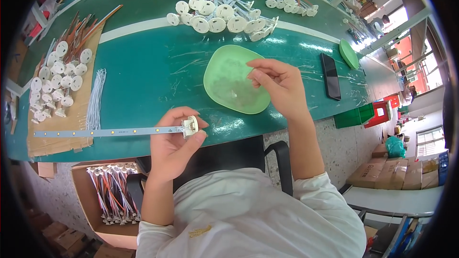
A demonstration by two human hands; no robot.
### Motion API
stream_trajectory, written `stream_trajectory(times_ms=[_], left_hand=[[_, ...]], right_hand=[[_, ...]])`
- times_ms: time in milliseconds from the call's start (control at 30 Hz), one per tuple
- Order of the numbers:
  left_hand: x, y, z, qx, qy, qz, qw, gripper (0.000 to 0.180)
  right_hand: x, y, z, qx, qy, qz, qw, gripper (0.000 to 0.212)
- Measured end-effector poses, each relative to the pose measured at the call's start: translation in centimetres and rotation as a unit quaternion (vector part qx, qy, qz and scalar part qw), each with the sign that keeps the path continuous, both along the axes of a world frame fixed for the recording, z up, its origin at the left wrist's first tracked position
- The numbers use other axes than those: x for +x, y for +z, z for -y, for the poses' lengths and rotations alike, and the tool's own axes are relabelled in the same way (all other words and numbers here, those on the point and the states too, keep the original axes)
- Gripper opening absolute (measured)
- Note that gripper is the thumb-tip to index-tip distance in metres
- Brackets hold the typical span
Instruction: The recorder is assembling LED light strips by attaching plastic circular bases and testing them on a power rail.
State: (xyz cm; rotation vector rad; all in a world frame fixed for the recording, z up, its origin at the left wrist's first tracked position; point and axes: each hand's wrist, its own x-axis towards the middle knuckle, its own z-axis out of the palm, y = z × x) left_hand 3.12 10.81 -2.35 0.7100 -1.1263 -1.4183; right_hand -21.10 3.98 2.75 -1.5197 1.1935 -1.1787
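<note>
LED strip [103,133] end cap clamped in left hand [174,145] grip; right hand [279,86] fingertips pinched over green dish [224,67], possibly on small part.

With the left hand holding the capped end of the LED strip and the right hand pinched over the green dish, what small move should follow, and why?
Probably bring the right hand down and left to the white end cap held by the left hand. Its fingertips are pinched together over the green dish, as if on a small part too tiny to make out, while the cap on the LED strip faces that hand.
</note>
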Motion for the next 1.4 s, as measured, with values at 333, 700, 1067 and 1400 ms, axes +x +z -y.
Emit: stream_trajectory(times_ms=[333,700,1067,1400], left_hand=[[-0.7,0.2,-0.4,0.011,0.023,0.021,0.999,0.03],[-3.4,1.7,-2.6,-0.078,0.141,-0.216,0.963,0.041],[-4.2,4.1,-6.5,-0.108,0.083,-0.107,0.985,0.062],[-4.5,2.1,-8.0,-0.03,0.019,-0.08,0.996,0.068]], right_hand=[[0.0,-0.7,-0.1,-0.199,-0.049,-0.276,0.939,0.009],[6.5,-0.8,-10.5,-0.014,0.056,0.171,0.984,0.007],[7.4,-2.6,-12.6,-0.376,0.009,-0.053,0.925,0.019],[6.6,-0.8,-14.0,-0.402,-0.026,-0.026,0.915,0.016]])
